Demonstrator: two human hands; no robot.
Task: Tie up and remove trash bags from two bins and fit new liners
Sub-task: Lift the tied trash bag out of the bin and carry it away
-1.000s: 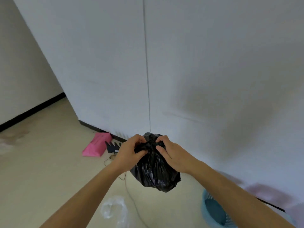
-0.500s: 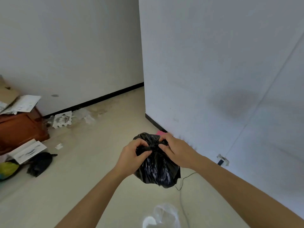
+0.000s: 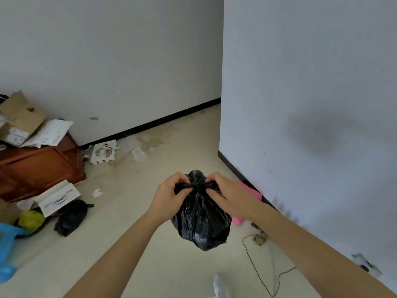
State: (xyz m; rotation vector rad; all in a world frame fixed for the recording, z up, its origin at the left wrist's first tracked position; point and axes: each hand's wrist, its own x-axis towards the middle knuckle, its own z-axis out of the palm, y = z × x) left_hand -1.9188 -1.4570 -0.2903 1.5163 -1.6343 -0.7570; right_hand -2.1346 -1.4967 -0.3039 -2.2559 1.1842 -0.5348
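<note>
Head view has swung left, away from the blue bin, while the left hand (image 3: 169, 195) and right hand (image 3: 228, 195) stay clamped on the bag (image 3: 200, 220) neck in mid-air, so the knot looks nearly finished.

Black trash bag (image 3: 200, 220) held mid-air, left hand (image 3: 169, 195) and right hand (image 3: 231, 195) pinching knotted neck. Pink object (image 3: 250, 193) at wall base behind; cable (image 3: 257, 274) on floor (image 3: 133, 244).
</note>
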